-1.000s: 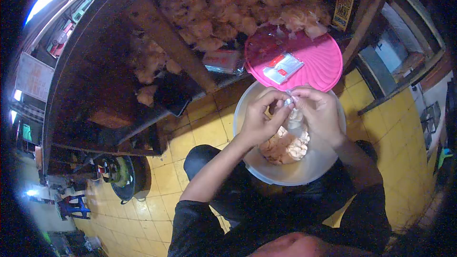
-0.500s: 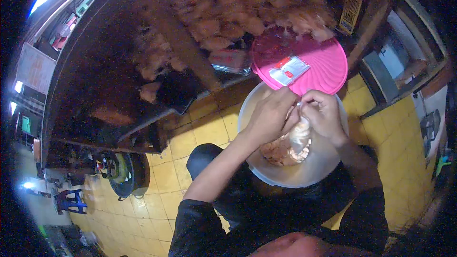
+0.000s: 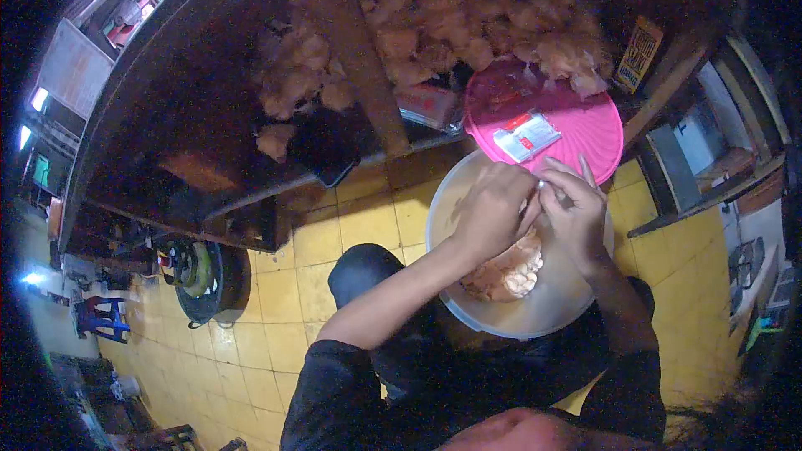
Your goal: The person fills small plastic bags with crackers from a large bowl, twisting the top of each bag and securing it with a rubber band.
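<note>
A whitish translucent tub (image 3: 576, 288) stands between the person's knees, with light brown contents (image 3: 505, 276) at its bottom. Over its far side, my left hand (image 3: 497, 205) and my right hand (image 3: 576, 205) meet, fingers closed at their tips. What they pinch is too small and too hidden to name. Just beyond the hands lies a pink ribbed lid (image 3: 589, 129), and on it rests a white and red packet (image 3: 528, 138).
Many small filled plastic bags (image 3: 468, 25) cover the dark wooden table (image 3: 167, 117). A dark flat object (image 3: 322, 159) lies at its near edge. A black basin (image 3: 209, 284) stands on the yellow tiled floor (image 3: 363, 221) at left.
The twisted plastic piece that hung below my hands over the tub no longer shows there. Fingers of my right hand have lifted and spread a little. The whole view has shifted slightly.
</note>
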Available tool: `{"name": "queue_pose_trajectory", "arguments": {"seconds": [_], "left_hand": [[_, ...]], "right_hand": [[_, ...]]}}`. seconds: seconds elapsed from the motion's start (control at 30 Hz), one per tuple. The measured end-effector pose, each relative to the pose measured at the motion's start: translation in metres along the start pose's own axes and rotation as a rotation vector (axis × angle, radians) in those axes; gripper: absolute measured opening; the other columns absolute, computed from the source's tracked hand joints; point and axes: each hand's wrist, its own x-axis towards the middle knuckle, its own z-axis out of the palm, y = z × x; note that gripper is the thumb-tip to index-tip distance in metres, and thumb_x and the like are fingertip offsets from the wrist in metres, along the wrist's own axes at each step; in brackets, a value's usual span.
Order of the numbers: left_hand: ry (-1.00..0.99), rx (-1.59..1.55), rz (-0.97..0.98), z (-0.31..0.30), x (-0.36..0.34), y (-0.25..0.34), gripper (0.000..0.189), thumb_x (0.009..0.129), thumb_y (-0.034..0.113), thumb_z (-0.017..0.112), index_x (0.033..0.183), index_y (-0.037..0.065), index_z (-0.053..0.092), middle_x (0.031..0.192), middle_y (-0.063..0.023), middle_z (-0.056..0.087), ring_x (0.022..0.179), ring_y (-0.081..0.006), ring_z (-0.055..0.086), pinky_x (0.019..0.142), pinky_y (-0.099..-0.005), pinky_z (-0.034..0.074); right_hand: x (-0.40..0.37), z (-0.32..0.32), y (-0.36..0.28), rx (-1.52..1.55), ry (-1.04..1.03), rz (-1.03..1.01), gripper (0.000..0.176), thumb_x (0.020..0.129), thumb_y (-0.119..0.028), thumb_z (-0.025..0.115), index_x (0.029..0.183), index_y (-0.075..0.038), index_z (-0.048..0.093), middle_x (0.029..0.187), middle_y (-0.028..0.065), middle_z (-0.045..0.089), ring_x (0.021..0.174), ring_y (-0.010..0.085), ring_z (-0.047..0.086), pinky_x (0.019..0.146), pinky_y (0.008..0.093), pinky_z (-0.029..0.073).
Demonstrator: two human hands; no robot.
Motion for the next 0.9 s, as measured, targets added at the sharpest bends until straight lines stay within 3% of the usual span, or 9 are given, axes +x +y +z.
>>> {"name": "queue_pose_trajectory", "arguments": {"seconds": [0.2, 0.33, 0.4, 0.53, 0.7, 0.73, 0.77, 0.8, 0.9], "left_hand": [[-0.026, 0.305, 0.24, -0.004, 0.001, 0.0, 0.025, 0.072, 0.018, 0.069, 0.093, 0.007, 0.06, 0.09, -0.0084, 0.062, 0.086, -0.0274, 0.058, 0.083, -0.0441, 0.045], [0.011, 0.401, 0.377, -0.01, 0.005, -0.004, 0.026, 0.067, 0.026, 0.071, 0.085, 0.01, 0.061, 0.083, -0.0046, 0.063, 0.089, -0.0261, 0.061, 0.091, -0.0466, 0.045], [0.0, 0.387, 0.401, -0.013, 0.005, 0.001, 0.026, 0.066, 0.027, 0.071, 0.084, 0.01, 0.061, 0.083, -0.0039, 0.063, 0.088, -0.0254, 0.062, 0.092, -0.0468, 0.045], [-0.07, 0.158, 0.189, -0.011, 0.001, 0.0, 0.022, 0.066, 0.019, 0.073, 0.081, 0.009, 0.061, 0.076, -0.0052, 0.062, 0.08, -0.0259, 0.06, 0.085, -0.0421, 0.045], [0.003, -0.108, -0.012, -0.015, 0.006, 0.001, 0.018, 0.068, 0.009, 0.073, 0.078, 0.005, 0.059, 0.071, -0.0074, 0.06, 0.071, -0.0241, 0.057, 0.075, -0.036, 0.045], [-0.001, -0.234, -0.161, -0.016, 0.006, 0.006, 0.017, 0.069, 0.008, 0.072, 0.077, 0.005, 0.057, 0.074, -0.0066, 0.06, 0.073, -0.0211, 0.058, 0.074, -0.0335, 0.046], [-0.004, -0.359, -0.31, -0.016, 0.006, 0.008, 0.017, 0.07, 0.008, 0.072, 0.075, 0.004, 0.056, 0.077, -0.0059, 0.06, 0.076, -0.0181, 0.058, 0.073, -0.031, 0.047], [-0.004, -0.359, -0.31, -0.014, 0.005, 0.007, 0.017, 0.07, 0.008, 0.072, 0.075, 0.004, 0.056, 0.077, -0.0059, 0.06, 0.076, -0.0181, 0.058, 0.073, -0.031, 0.047], [0.092, -0.413, -0.307, -0.007, 0.005, 0.004, 0.013, 0.074, 0.005, 0.068, 0.077, 0.003, 0.056, 0.078, -0.0037, 0.058, 0.076, -0.0126, 0.056, 0.073, -0.0282, 0.046]], "right_hand": [[-0.001, -0.003, 0.005, 0.072, -0.131, 0.006, 0.016, 0.068, 0.003, 0.061, 0.084, 0.003, 0.06, 0.092, 0.017, 0.061, 0.098, 0.0314, 0.059, 0.09, 0.042, 0.046], [0.006, -0.015, 0.002, 0.095, -0.274, -0.031, 0.014, 0.068, 0.002, 0.06, 0.081, 0.003, 0.056, 0.097, 0.0164, 0.058, 0.101, 0.0308, 0.057, 0.089, 0.0388, 0.046], [0.01, -0.021, 0.004, 0.39, -0.421, 0.083, 0.012, 0.069, 0.0, 0.06, 0.08, 0.002, 0.056, 0.098, 0.0152, 0.058, 0.104, 0.0289, 0.056, 0.088, 0.0376, 0.046], [0.008, -0.024, 0.016, 0.369, -0.497, 0.04, 0.012, 0.072, -0.001, 0.062, 0.082, 0.002, 0.058, 0.098, 0.0145, 0.059, 0.103, 0.0275, 0.057, 0.089, 0.0375, 0.045], [0.007, -0.019, -0.006, 0.248, -0.247, 0.094, 0.014, 0.078, -0.007, 0.068, 0.09, -0.001, 0.063, 0.094, 0.0114, 0.063, 0.099, 0.0295, 0.061, 0.099, 0.0429, 0.041], [0.007, -0.019, -0.006, 0.248, -0.247, 0.095, 0.014, 0.078, -0.007, 0.068, 0.09, -0.001, 0.063, 0.094, 0.0114, 0.063, 0.099, 0.0295, 0.061, 0.099, 0.0429, 0.041], [0.007, -0.02, -0.005, 0.025, -0.195, -0.106, 0.016, 0.077, -0.008, 0.069, 0.09, -0.003, 0.064, 0.092, 0.0104, 0.064, 0.101, 0.0291, 0.061, 0.103, 0.0472, 0.038], [0.008, -0.02, -0.004, -0.197, -0.14, -0.306, 0.017, 0.076, -0.009, 0.07, 0.091, -0.005, 0.065, 0.09, 0.0093, 0.064, 0.103, 0.0288, 0.062, 0.106, 0.0515, 0.035], [0.004, -0.016, -0.007, -0.41, -0.098, -0.393, 0.018, 0.074, -0.01, 0.071, 0.09, -0.006, 0.066, 0.089, 0.0087, 0.065, 0.106, 0.0276, 0.061, 0.109, 0.0578, 0.029]]}}
